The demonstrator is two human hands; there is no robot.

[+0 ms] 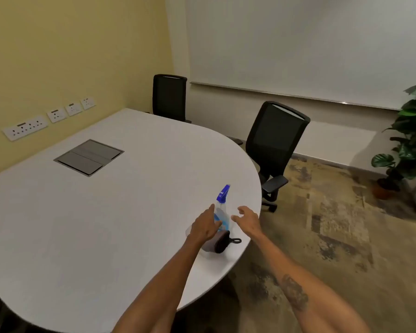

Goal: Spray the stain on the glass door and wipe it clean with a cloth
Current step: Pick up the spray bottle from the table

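A clear spray bottle (222, 212) with a blue trigger head stands near the right edge of the white table (111, 212). A grey-brown folded cloth (216, 242) with a black loop lies just in front of it. My left hand (205, 224) hovers over the cloth and against the bottle's left side, fingers extended. My right hand (247, 218) is just to the right of the bottle, fingers spread, holding nothing. The bottle's lower part is partly hidden by my left hand. No glass door can be made out clearly.
Two black mesh office chairs (274, 143) (169, 97) stand at the table's far side. A grey cable hatch (89, 157) is set in the tabletop. Wall sockets (24, 127) line the yellow wall. A potted plant (408, 140) stands at the right on patterned carpet.
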